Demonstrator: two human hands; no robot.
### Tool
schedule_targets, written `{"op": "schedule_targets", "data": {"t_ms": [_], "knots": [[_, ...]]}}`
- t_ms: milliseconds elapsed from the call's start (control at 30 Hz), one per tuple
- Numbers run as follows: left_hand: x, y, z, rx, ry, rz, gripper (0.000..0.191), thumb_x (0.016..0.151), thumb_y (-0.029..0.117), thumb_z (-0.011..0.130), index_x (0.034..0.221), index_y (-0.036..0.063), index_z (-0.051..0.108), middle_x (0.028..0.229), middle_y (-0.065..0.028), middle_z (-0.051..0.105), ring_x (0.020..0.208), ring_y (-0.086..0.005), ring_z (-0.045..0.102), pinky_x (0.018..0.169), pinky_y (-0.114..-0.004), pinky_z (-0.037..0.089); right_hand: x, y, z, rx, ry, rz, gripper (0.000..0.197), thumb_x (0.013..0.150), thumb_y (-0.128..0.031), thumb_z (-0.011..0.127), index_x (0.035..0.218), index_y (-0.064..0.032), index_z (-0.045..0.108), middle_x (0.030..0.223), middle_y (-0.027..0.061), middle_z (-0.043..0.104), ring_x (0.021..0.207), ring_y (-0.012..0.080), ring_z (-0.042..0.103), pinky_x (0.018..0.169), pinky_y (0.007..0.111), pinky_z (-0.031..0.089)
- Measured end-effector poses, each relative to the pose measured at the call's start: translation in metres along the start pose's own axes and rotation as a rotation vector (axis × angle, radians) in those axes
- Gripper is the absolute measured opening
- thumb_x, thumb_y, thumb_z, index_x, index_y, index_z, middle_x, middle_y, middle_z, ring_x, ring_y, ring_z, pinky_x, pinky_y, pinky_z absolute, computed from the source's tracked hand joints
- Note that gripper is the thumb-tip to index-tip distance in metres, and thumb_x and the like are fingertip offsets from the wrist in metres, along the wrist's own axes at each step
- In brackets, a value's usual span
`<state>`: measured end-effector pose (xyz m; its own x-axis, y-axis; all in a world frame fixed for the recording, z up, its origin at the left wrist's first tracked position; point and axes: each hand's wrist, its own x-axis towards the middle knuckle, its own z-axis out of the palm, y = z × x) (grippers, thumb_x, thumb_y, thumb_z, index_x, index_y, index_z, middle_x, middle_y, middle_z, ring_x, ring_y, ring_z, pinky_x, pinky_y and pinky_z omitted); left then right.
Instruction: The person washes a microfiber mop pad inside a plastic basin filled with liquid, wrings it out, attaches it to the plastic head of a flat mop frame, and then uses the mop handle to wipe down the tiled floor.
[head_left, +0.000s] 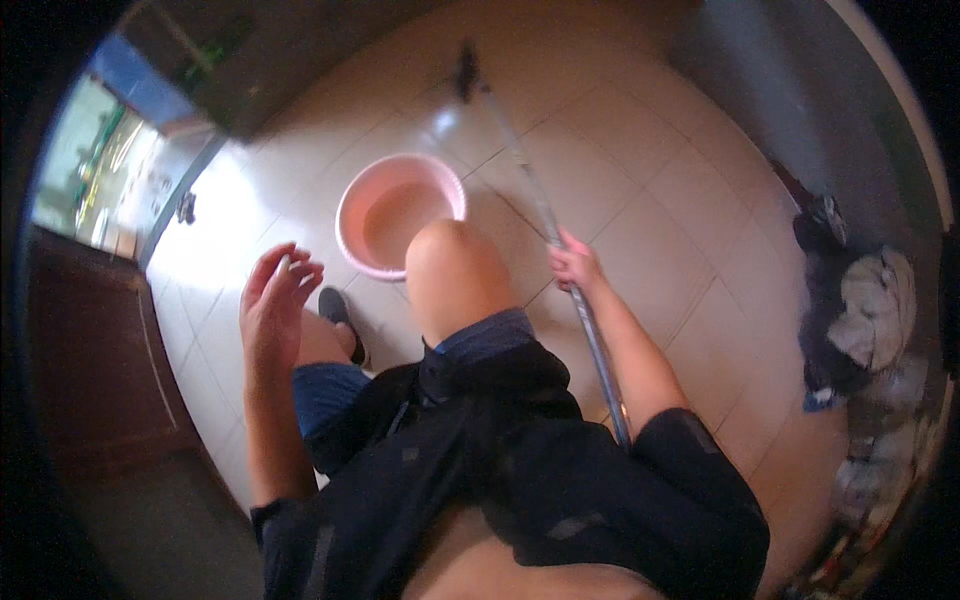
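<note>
My right hand (576, 262) is closed around the metal pole (525, 165) of a long-handled floor tool. The pole runs from beside my right arm to a dark, blurred head (466, 73) at the far end, on or just above the tiled floor; its exact kind is unclear. My left hand (281, 281) is raised at the left, fingers curled and apart, with nothing plainly in it. Between my hands, beyond my raised knee, a pink plastic basin (349, 225) with cloudy, brownish liquid stands on the floor, partly hidden by the knee.
Light tiles (660, 225) cover the floor. A bright doorway lies at the upper left, with a small dark object (186, 208) near its sill. Dark brown wooden furniture or a door (97, 360) stands left. Clothes or cloths (870, 311) and clear plastic bags (862, 480) lie along the right.
</note>
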<state>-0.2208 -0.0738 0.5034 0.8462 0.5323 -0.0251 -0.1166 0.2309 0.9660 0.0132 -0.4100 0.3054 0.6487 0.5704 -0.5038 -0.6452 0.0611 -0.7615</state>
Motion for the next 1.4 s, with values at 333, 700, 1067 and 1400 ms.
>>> {"op": "schedule_targets", "data": {"t_ms": [333, 700, 1067, 1400], "knots": [[0.011, -0.011, -0.038, -0.035, 0.182, -0.052, 0.030, 0.089, 0.014, 0.052, 0.116, 0.0005, 0.050, 0.101, -0.0131, 0.058, 0.094, -0.0240, 0.060, 0.086, -0.036, 0.049, -0.113, 0.108, -0.138, -1.029, 0.645, -0.285, 0.051, 0.082, -0.005, 0.052, 0.131, 0.0014, 0.038, 0.127, 0.0179, 0.048, 0.116, 0.0237, 0.047, 0.096, 0.031, 0.035], [0.023, -0.023, -0.026, -0.070, 0.160, -0.169, 0.021, 0.089, 0.016, 0.055, 0.105, 0.0033, 0.057, 0.093, -0.0092, 0.061, 0.086, -0.0196, 0.061, 0.079, -0.033, 0.050, -0.148, 0.208, -0.203, -0.719, 0.859, 0.194, 0.015, 0.075, -0.002, 0.049, 0.090, 0.0007, 0.047, 0.072, 0.0126, 0.050, 0.059, 0.0285, 0.054, 0.048, 0.037, 0.040], [-0.003, 0.001, -0.035, 0.000, 0.261, -0.174, 0.023, 0.088, 0.016, 0.056, 0.108, 0.0021, 0.055, 0.096, -0.0100, 0.059, 0.089, -0.0199, 0.060, 0.079, -0.032, 0.050, -0.145, 0.197, -0.194, -0.363, 0.790, 0.354, 0.013, 0.066, -0.006, 0.057, 0.078, -0.0001, 0.055, 0.063, 0.0108, 0.054, 0.053, 0.0265, 0.056, 0.045, 0.036, 0.042], [-0.011, 0.017, -0.045, -0.021, 0.313, -0.160, 0.025, 0.088, 0.015, 0.056, 0.109, 0.0012, 0.054, 0.097, -0.0104, 0.059, 0.087, -0.0206, 0.061, 0.080, -0.033, 0.050, -0.120, 0.203, -0.112, -0.169, 0.643, 0.398, 0.016, 0.068, -0.009, 0.057, 0.083, -0.0010, 0.057, 0.070, 0.0114, 0.057, 0.059, 0.0261, 0.057, 0.050, 0.037, 0.044]]}}
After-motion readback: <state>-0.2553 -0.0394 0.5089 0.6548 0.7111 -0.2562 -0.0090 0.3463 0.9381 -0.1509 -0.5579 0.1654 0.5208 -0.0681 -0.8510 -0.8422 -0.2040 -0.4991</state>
